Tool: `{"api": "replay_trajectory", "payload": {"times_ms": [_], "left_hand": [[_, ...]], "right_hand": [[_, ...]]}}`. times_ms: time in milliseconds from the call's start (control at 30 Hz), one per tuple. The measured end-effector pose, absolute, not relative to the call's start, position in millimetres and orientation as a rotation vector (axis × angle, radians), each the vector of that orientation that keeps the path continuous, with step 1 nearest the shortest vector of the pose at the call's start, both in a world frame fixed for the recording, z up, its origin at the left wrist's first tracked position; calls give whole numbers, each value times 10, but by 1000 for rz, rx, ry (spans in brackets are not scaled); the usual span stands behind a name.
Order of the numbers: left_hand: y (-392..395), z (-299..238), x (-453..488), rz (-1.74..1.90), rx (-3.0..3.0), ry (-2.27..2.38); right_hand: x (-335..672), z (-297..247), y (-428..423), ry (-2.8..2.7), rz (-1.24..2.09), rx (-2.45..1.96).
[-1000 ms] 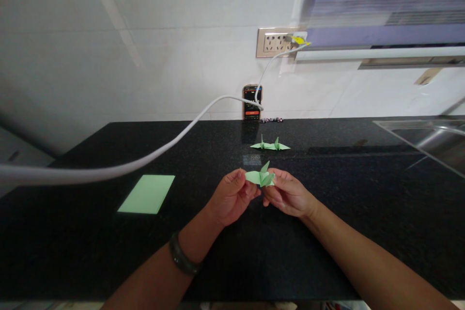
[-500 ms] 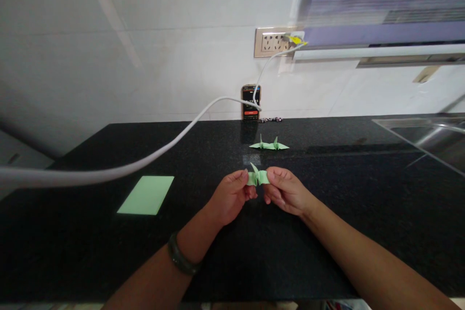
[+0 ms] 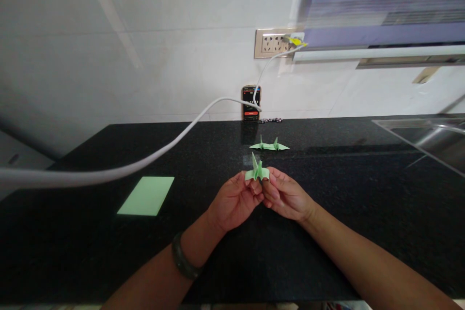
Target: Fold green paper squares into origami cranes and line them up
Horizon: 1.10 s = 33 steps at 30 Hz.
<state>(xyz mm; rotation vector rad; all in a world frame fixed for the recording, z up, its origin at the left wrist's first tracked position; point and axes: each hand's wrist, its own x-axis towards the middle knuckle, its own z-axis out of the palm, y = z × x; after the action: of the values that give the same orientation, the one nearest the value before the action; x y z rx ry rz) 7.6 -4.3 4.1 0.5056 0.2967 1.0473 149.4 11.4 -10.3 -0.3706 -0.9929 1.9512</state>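
- Green paper folded into a bird (image 3: 257, 174) is spanning the gap between our left hand (image 3: 234, 202) and our right hand (image 3: 289, 196), above the dark counter (image 3: 232, 271).
- Our grip is narrow: we are pinching one wing with the left thumb and fingers, and the other wing with the right.
- Its long axis is running sideways, hand to hand, with two points sticking up between our grips, the taller one leaning nearer the left.
- Neither hand is clearly nearer, so we are judging that any pull along that line is depending on both grips evenly.
- Just beyond our fingertips, two more birds (image 3: 269, 147) are standing side by side, their wings also lying crosswise; we cannot tell whether they are touching.
- Flat paper (image 3: 146, 196) is lying off to our left, nearer the left hand.
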Motion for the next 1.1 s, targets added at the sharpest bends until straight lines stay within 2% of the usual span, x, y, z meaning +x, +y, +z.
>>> {"api": "replay_trajectory", "payload": {"times_ms": [1100], "left_hand": [[-48, 30, 89, 1066, 583, 258]], "right_hand": [[1482, -109, 105, -918, 1957, -331]]}}
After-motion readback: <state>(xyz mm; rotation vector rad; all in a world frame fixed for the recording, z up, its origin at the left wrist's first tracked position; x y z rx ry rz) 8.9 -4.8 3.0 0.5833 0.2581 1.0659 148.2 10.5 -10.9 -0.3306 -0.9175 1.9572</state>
